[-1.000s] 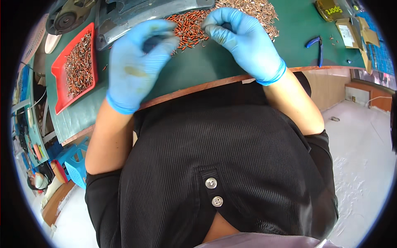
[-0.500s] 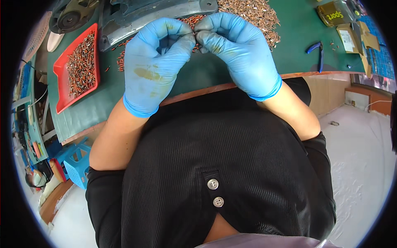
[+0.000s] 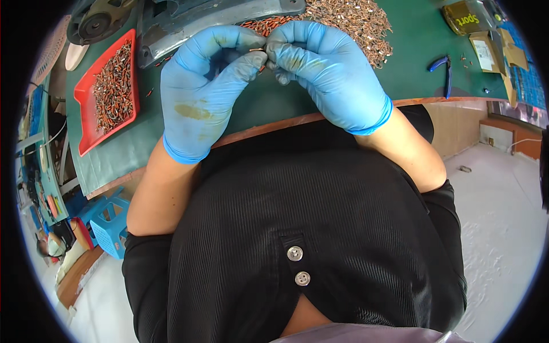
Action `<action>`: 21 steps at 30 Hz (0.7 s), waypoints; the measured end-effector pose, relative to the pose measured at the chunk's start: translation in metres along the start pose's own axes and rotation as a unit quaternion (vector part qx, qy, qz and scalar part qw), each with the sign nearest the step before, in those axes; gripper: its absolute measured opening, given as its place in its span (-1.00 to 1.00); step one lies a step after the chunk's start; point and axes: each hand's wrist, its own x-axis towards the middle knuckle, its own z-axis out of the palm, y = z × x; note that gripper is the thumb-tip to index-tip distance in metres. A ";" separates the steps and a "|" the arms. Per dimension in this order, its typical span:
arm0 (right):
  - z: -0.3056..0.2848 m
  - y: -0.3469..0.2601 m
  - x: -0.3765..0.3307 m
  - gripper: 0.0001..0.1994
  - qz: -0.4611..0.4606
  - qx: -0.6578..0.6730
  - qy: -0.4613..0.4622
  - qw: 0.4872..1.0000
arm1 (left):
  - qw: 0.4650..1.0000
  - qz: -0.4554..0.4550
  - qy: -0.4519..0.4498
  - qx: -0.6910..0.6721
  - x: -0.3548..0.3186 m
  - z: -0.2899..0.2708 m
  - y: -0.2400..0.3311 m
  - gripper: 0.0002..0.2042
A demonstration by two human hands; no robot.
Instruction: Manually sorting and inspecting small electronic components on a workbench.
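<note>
Both hands wear stained blue gloves and meet above the green tabletop (image 3: 274, 106). My left hand (image 3: 197, 94) is closed, pinching thumb to forefinger at a tiny copper-coloured metal piece (image 3: 257, 50). Right beside it, my right hand (image 3: 329, 71) is closed too, its bent fingertips almost touching the left ones; what they grip is hidden. Beyond the hands lies a heap of small orange-and-metal parts (image 3: 269, 26), partly covered by the gloves. A larger heap of copper and silver-coloured parts (image 3: 357, 28) spreads behind my right hand.
At left a red scoop-shaped tray (image 3: 84, 114) holds many similar small parts. A dark grey machine casing (image 3: 217, 22) stands behind my left hand. Blue-handled pliers (image 3: 448, 77) lie at right, near an open cardboard box (image 3: 485, 54) and a clear container (image 3: 462, 20). A blue plastic stool (image 3: 108, 231) is low at left.
My left hand has shifted slightly left, and its fingertips have opened a small gap from the right ones. The copper-coloured piece now shows between them. My right hand has barely moved.
</note>
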 end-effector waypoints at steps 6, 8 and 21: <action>-0.003 -0.001 -0.002 -0.86 0.015 -0.100 -0.056 0.993 | 0.998 0.010 -0.023 0.063 -0.005 -0.006 0.003 -0.87; -0.006 0.010 -0.002 -0.89 -0.070 -0.256 -0.036 0.963 | 0.995 -0.019 -0.009 0.100 -0.004 -0.016 0.011 -0.86; -0.016 0.042 -0.004 -0.91 -0.218 -0.398 0.074 0.888 | 0.878 -0.049 -0.070 0.471 -0.029 -0.065 -0.002 -0.88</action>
